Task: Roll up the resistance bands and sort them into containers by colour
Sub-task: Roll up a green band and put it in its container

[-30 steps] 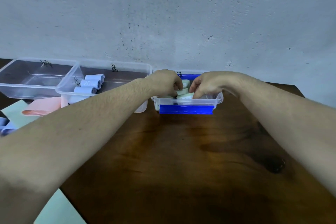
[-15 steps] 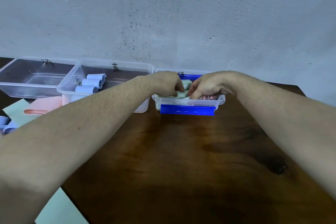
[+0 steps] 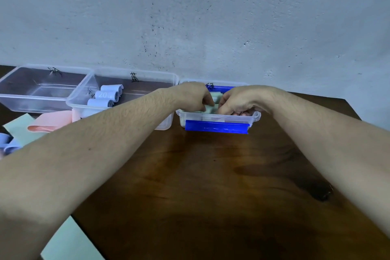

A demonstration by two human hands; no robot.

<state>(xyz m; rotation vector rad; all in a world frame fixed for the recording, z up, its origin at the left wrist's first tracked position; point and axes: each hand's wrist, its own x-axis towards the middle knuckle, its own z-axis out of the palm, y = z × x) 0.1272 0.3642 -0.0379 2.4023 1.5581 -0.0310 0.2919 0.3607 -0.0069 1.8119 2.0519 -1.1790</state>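
Both my hands reach into the small clear container with blue clips (image 3: 217, 126) at the back of the table. My left hand (image 3: 191, 96) and my right hand (image 3: 238, 100) pinch a rolled pale green band (image 3: 211, 108) between them, low inside the container. More green rolls lie under the fingers, mostly hidden. The middle clear container (image 3: 126, 82) holds three rolled light blue bands (image 3: 104, 96). The left clear container (image 3: 35, 91) shows nothing inside.
An unrolled pink band (image 3: 52, 121) lies in front of the middle container. Light blue bands (image 3: 6, 143) and a pale green band (image 3: 20, 125) lie flat at the left edge; another green piece (image 3: 69, 245) shows at the bottom left. A grey wall stands behind the containers.
My hands have pressed closer together over the green roll and sunk slightly lower into the container. The containers and loose bands have stayed put.
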